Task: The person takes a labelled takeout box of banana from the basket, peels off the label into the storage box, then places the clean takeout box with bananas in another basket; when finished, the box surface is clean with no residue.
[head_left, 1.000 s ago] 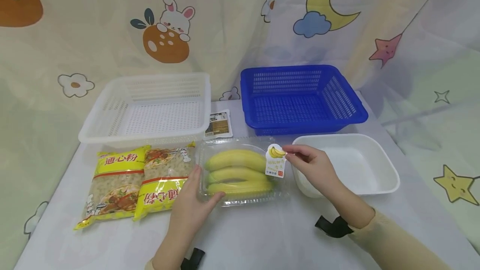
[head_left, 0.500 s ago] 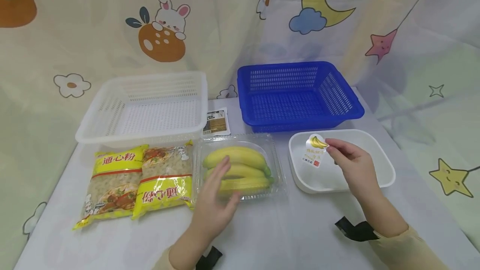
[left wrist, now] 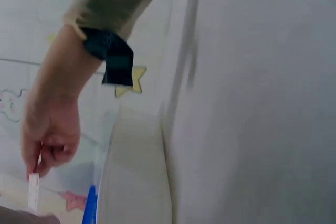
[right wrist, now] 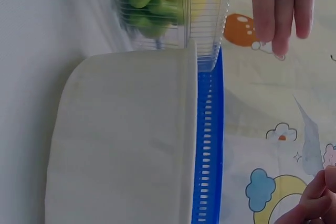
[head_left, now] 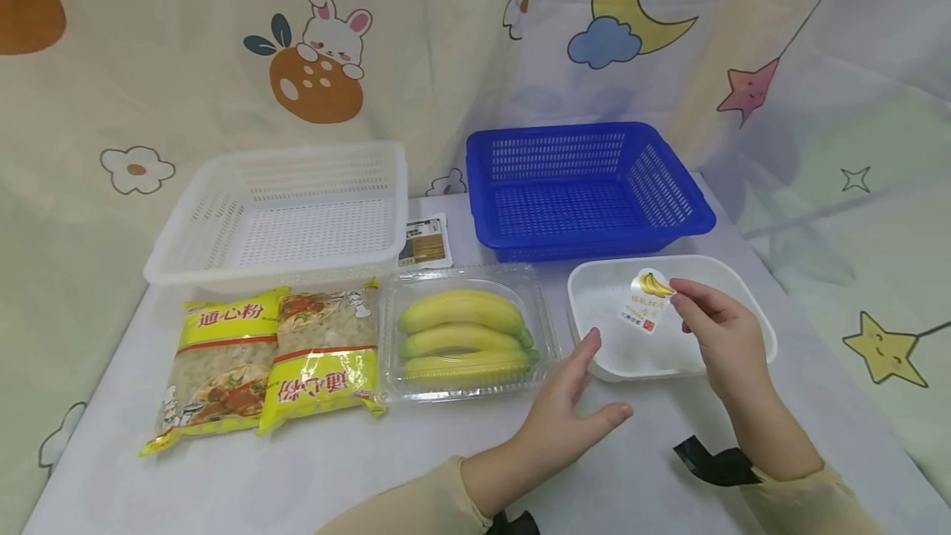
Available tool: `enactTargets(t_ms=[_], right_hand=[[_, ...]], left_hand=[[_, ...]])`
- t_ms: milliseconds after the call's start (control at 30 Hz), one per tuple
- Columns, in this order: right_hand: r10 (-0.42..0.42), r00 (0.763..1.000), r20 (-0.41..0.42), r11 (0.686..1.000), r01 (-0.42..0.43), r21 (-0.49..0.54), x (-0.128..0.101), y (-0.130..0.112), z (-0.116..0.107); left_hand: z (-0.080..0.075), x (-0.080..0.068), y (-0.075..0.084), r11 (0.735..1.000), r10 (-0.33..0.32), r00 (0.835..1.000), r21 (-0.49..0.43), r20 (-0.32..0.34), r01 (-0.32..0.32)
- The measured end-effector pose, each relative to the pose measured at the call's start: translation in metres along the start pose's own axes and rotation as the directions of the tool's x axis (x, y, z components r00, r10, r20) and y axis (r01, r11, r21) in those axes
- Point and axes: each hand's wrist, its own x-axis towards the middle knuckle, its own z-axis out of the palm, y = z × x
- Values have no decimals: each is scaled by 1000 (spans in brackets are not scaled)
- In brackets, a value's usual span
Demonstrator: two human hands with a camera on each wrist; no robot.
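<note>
Head view shows me the right hand pinching a banana sticker between thumb and fingertips, and the sticker hangs over the white tray, above its inner floor. One second ago this sticker was on the right edge of the clamshell; now the lid of the clamshell is bare, so I judge the peeling is done and the sticker travels to the tray. I cannot tell if the sticker already touches the tray or is only above it.

The left hand also changes place. Before, it pressed on the clamshell at the left of the tray; now it is off it, open, fingers straight and a little spread, holding nothing, just beside the near left corner of the tray. The fingertips look very close to the tray rim, but contact I cannot confirm.

In the left wrist view I see the right hand with the sticker edge-on below its fingers. In the right wrist view the tray fills the frame, the clamshell touches or nearly touches its left side, and the blue basket lies behind it.

The bananas stay in the shut clamshell, left of the tray. My judgement: holding the box is not needed anymore, and only the release of the sticker remains.
</note>
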Motion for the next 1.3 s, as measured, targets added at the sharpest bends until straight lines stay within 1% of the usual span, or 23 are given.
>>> enactTargets(t_ms=[100, 200, 267, 333, 467, 533, 667, 767, 900, 1000, 1133, 1200, 1300], right_hand=[[-15, 1000, -1, 999, 15, 32, 0, 2, -1], [-24, 1000, 5, 998, 24, 50, -1, 3, -1], [-28, 1000, 8, 998, 28, 54, -1, 4, -1], [-32, 999, 10, 997, 31, 65, -1, 5, -1], [-36, 999, 11, 996, 35, 77, 0, 7, 0], [-36, 999, 11, 996, 35, 78, 1, 7, 1], [-33, 999, 11, 997, 32, 75, 0, 9, 3], [-34, 999, 15, 997, 32, 72, 1, 11, 4], [-33, 999, 33, 998, 31, 62, 4, 15, 5], [-28, 999, 46, 998, 25, 56, 6, 18, 6], [-13, 997, 76, 1000, 14, -15, 9, 22, 7], [-7, 996, 93, 996, 15, -87, 12, 24, 7], [8, 992, 123, 982, 16, -187, 16, 27, 8]], left_hand=[[12, 4, 0, 997, -75, 996, -11, -47, 74], [21, 9, -2, 991, -134, 986, -16, -104, 133], [26, 13, -4, 988, -154, 979, -37, -136, 150], [31, 16, -7, 984, -171, 973, -85, -156, 159], [37, 20, -10, 976, -169, 972, -164, -162, 142], [39, 21, -13, 975, -172, 971, -172, -165, 143], [43, 26, -21, 985, -156, 971, -106, -183, 139], [45, 31, -26, 991, -130, 972, -48, -198, 122], [48, 36, -31, 991, -134, 963, -38, -232, 128], [49, 41, -34, 989, -145, 950, -42, -278, 139], [49, 46, -39, 990, -141, 934, -50, -327, 132], [49, 48, -43, 990, -138, 928, -54, -347, 127], [50, 50, -48, 990, -140, 917, -72, -374, 122]])
